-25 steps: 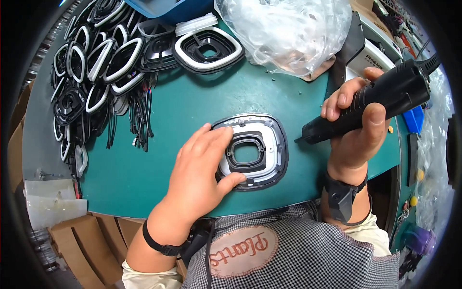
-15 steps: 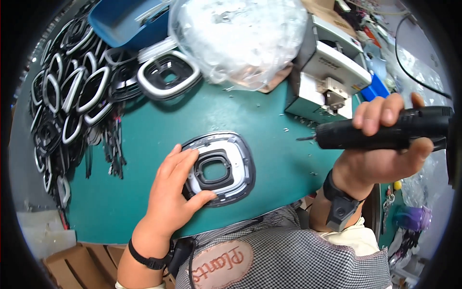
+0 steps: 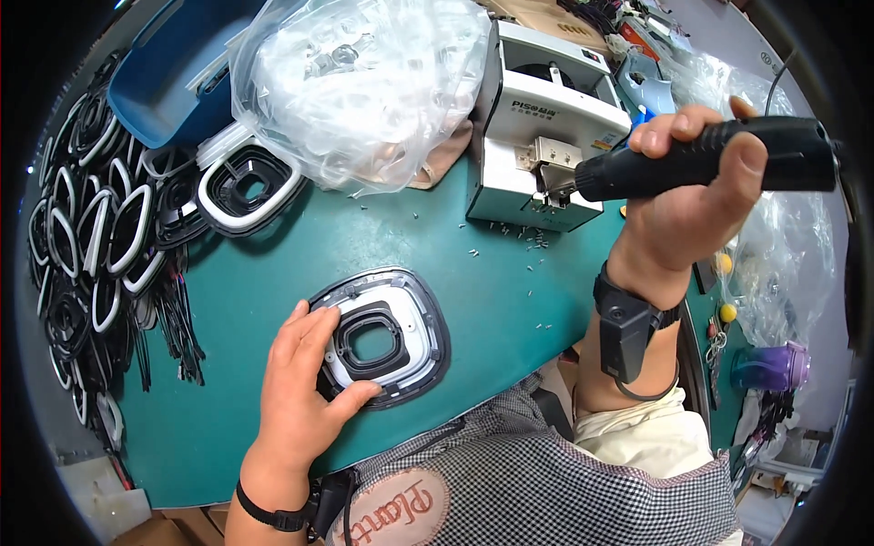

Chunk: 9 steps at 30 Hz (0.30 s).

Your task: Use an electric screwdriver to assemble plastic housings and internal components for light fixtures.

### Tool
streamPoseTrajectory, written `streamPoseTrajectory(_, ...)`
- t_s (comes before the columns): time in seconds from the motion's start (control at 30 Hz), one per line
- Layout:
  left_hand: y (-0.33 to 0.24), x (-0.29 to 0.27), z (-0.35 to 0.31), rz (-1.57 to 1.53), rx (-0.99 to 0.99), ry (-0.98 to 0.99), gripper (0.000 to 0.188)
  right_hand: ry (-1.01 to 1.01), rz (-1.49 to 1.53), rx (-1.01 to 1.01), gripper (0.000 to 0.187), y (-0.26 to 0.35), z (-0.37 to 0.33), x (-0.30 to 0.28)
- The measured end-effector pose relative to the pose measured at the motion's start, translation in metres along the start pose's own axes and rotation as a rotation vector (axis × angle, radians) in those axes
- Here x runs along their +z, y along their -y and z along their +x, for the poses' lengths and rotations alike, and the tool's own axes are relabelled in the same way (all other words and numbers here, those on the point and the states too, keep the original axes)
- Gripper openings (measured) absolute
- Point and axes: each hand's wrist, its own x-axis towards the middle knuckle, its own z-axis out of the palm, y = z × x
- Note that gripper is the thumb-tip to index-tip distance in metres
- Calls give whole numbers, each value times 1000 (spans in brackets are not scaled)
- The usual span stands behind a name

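Observation:
My right hand (image 3: 678, 218) is wrapped round a black electric screwdriver (image 3: 628, 175), held level above the table with its nose pointing left. The front end of the screwdriver is at the metal head of a white screw feeder (image 3: 496, 177); its bit is hidden there. Flat on the green table lies a rounded-square frame (image 3: 419, 338), black-rimmed with a white inner band and an opening in the middle. My left hand (image 3: 305, 387) grips its left side, thumb at the near edge and fingers on the far left part.
Small loose screws (image 3: 537, 238) are scattered before the feeder. A clear bag (image 3: 364, 100) of parts and a blue bin (image 3: 168, 82) stand at the back. Several similar frames with cables (image 3: 100, 227) are heaped at left, one white-rimmed frame (image 3: 214, 205) beside them. A purple cup (image 3: 769, 369) is at right.
My right hand has brought the screwdriver's nose to the feeder head; its bit was free in the air before. The view has shifted, while my left hand stays on the frame.

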Motion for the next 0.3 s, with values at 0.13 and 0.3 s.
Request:
streamPoseTrajectory(0.13, 0, 0, -1, 4, 7, -8, 84, 51, -25, 49, 53, 1, 4, 6)
streamPoseTrajectory(0.3, 4, -3, -8, -3, -9, -11, 83, 207, 213, 264, 53, 4, -8, 9)
